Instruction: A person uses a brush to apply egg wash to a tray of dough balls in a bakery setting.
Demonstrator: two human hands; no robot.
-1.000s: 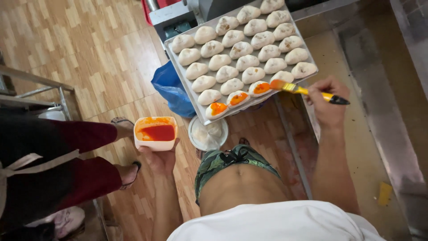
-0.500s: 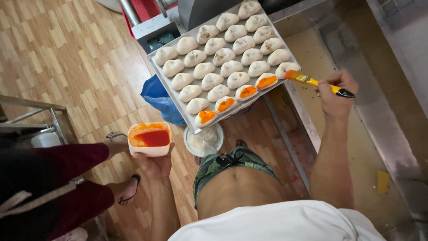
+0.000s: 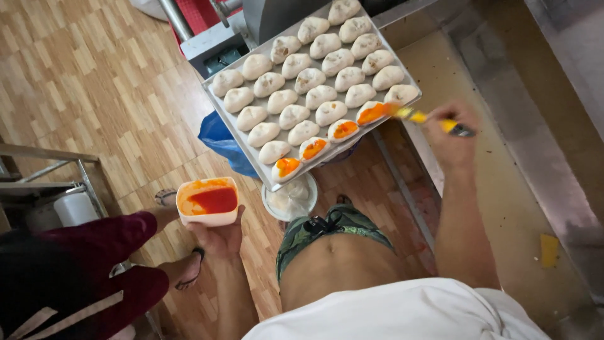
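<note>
Head view: your right hand (image 3: 450, 135) is clenched round a yellow-handled brush (image 3: 428, 118), bristles on a glazed bun (image 3: 372, 113) at the metal tray (image 3: 242, 135)'s near edge. Your left hand (image 3: 220, 236) cups a squarish white tub (image 3: 208, 201) of glossy orange-red glaze, held low over wood-pattern floor (image 3: 82, 75). Remaining buns are pale, matte, rounded dough.

Soft even indoor light, faint shadows, slight motion blur, edge distortion.

Right hand (image 3: 450, 135) gripping yellow brush (image 3: 434, 119), bristles touching orange-glazed bun (image 3: 372, 113) on metal tray (image 3: 234, 123). Left hand (image 3: 220, 238) cupping white tub of red sauce (image 3: 208, 201), well apart from brush.
</note>
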